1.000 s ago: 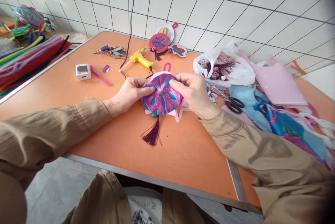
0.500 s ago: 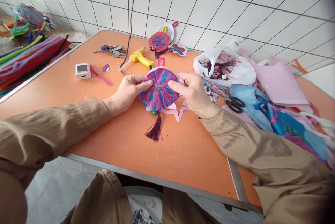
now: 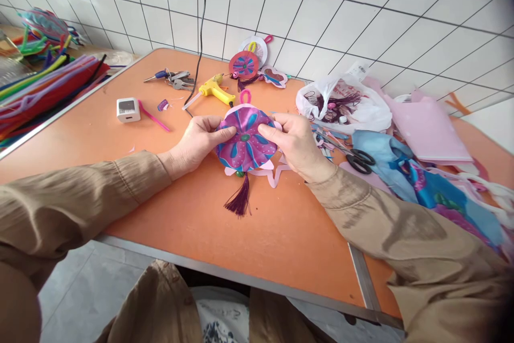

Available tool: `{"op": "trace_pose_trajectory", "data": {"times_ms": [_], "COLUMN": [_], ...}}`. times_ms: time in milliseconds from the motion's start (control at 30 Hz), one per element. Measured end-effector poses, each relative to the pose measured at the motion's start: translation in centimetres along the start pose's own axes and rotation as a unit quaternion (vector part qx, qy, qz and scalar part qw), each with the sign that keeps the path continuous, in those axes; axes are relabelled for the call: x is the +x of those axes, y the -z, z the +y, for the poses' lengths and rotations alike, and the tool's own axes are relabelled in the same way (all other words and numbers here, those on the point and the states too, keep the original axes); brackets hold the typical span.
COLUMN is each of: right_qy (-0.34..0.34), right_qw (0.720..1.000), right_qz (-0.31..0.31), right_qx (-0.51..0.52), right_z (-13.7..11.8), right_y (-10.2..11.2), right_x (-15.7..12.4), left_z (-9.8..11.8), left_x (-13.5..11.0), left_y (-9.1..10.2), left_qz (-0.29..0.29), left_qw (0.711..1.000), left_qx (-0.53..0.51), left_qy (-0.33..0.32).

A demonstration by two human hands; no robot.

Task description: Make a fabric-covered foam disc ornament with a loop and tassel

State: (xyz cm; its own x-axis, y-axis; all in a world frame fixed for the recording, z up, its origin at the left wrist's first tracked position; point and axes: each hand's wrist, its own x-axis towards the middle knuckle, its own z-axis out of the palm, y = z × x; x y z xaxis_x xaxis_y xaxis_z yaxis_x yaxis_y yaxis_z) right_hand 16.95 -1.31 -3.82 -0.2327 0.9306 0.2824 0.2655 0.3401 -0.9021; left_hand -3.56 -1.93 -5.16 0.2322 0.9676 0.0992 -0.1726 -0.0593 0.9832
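Observation:
Between both hands, above the orange table (image 3: pixel 193 198), is a round purple-and-blue fabric ornament (image 3: pixel 251 151) with a pink backing. A pink loop (image 3: pixel 245 97) stands up at its top. From its lower edge hang a green bead (image 3: pixel 240 174) and a dark purple tassel (image 3: pixel 238 199). My left hand (image 3: pixel 196 141) pinches the ornament's left edge, thumb on the front. My right hand (image 3: pixel 296 142) grips the right edge in the same way. The fingers behind the fabric are hidden. Pink cut-out paper (image 3: pixel 274 176) lies just beneath the ornament.
Behind the hands lie a yellow glue gun (image 3: pixel 217 90), keys (image 3: pixel 180 79) and finished ornaments (image 3: pixel 244 65). A white charger (image 3: pixel 128 110) is at the left. Black-handled scissors (image 3: pixel 360 161), a plastic bag with tassels (image 3: pixel 365 110) and blue fabric (image 3: pixel 385 164) lie right. Pipe cleaners (image 3: pixel 48 97) are far left.
The ornament has tilted slightly, its top lifting so more of the pink backing shows above the fabric. Both hands keep their grip and have barely moved.

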Motion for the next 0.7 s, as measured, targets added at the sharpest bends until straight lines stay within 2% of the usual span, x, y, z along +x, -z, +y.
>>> {"op": "trace_pose_trajectory", "data": {"times_ms": [700], "right_qy": [0.004], "right_qw": [1.0], "right_qz": [0.015], "right_qx": [0.004], "right_z": [-0.23], "right_y": [-0.21], "right_x": [-0.27], "left_z": [0.39], "left_x": [-0.24], "left_y": [-0.16], "left_qz": [-0.001], "left_qw": [1.0], "left_qx": [0.023], "left_qy": [0.013]}}
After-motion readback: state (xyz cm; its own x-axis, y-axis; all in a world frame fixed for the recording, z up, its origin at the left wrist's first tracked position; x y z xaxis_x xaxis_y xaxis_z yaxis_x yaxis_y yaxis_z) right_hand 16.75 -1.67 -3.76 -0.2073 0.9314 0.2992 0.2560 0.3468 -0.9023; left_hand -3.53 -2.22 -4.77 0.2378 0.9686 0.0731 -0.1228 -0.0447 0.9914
